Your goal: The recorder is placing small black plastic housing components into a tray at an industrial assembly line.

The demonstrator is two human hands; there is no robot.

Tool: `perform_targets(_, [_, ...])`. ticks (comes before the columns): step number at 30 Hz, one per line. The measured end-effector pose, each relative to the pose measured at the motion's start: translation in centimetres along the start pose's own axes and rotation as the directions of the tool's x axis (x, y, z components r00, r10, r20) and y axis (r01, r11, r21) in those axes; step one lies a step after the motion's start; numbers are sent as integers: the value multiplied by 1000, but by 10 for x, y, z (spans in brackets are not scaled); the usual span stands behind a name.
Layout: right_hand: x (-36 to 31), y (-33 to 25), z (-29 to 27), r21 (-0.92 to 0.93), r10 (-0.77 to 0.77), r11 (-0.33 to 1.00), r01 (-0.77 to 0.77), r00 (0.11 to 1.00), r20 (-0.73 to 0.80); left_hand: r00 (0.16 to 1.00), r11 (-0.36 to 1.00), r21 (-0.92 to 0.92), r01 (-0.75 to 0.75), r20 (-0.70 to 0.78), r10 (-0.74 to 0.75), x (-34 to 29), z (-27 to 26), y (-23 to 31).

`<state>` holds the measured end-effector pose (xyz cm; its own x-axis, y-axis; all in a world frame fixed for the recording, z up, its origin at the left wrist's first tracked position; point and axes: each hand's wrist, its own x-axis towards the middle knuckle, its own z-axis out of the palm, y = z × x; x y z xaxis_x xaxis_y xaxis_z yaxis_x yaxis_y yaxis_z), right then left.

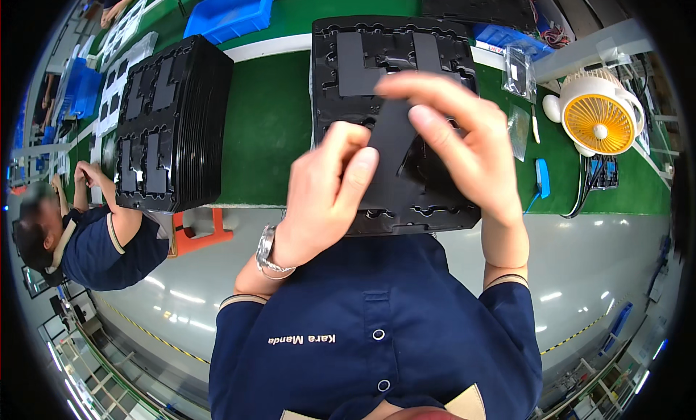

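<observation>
Left hand (326, 192): grip closed on a dark flat panel (392, 148), held over a black tray (444, 218). Right hand (471, 148): grip unclosed, thumb and forefinger parted, near the panel. Beneath, green tabletop (261, 137); leftward, stacked trays (204, 123).

Between the left stack of black trays (206, 123) and the middle tray (395, 54), the green table (261, 130) gives a wide passage. At the right, the white fan (600, 115) stands as an obstacle.

Left hand (325, 181) curled in a pinch, right hand (470, 141) farther forward, blurred, thumb and forefinger seemingly parted
</observation>
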<state>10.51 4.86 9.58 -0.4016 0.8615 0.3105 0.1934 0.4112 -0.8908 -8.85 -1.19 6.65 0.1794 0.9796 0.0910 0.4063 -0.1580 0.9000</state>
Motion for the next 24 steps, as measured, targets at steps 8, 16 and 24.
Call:
perform_targets(8, [-35,30,-57,-326,199,927,-183,980,17,982,869,494,-8,-158,100,-11,-9,-46])
perform_targets(16, [-47,40,-58,-314,-17,949,-37,986,-167,986,996,-89,28,-164,-43,-13,-13,-17])
perform_targets(24, [-36,9,-54,-202,-64,979,-3,943,-326,952,781,-621,68,-195,-238,-17,-73,-20])
